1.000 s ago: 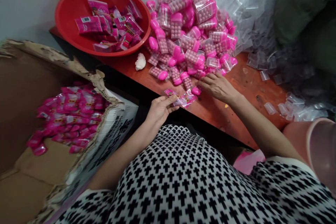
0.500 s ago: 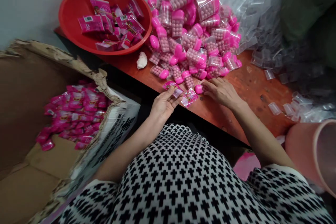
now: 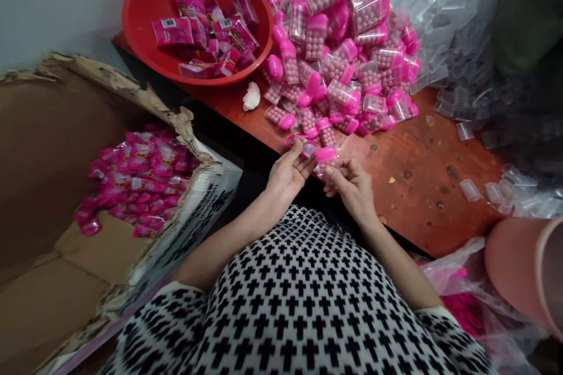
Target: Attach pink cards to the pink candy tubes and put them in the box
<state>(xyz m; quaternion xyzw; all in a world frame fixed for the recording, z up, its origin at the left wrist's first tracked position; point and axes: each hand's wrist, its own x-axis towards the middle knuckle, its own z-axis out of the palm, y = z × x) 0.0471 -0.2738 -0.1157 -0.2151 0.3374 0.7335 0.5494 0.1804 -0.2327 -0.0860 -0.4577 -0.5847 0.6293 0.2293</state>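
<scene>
My left hand (image 3: 288, 176) pinches a pink printed wrapper (image 3: 303, 145) at the table's near edge, thumb on top. Just beside it, my right hand (image 3: 352, 187) grips a clear candy bottle with a pink cap (image 3: 326, 156), cap end up and pale pink balls inside. The bottle is close to the wrapper; whether they touch I cannot tell. Beyond both hands lies a heap of similar pink-capped bottles (image 3: 341, 94), the nearest ones just past my fingers.
A red basin (image 3: 132, 23) of filled pink packets stands at the back left. Left of me is a torn cardboard box (image 3: 39, 111) with more packets. Clear empty containers (image 3: 470, 189) lie on the red table (image 3: 396, 152) at right, near a pink bucket (image 3: 512, 263). A white lump (image 3: 251, 96) sits by the basin.
My right hand has picked up a bottle from the table and brought it left and nearer, beside the wrapper. My left hand still holds the wrapper. The whole view has shifted slightly.
</scene>
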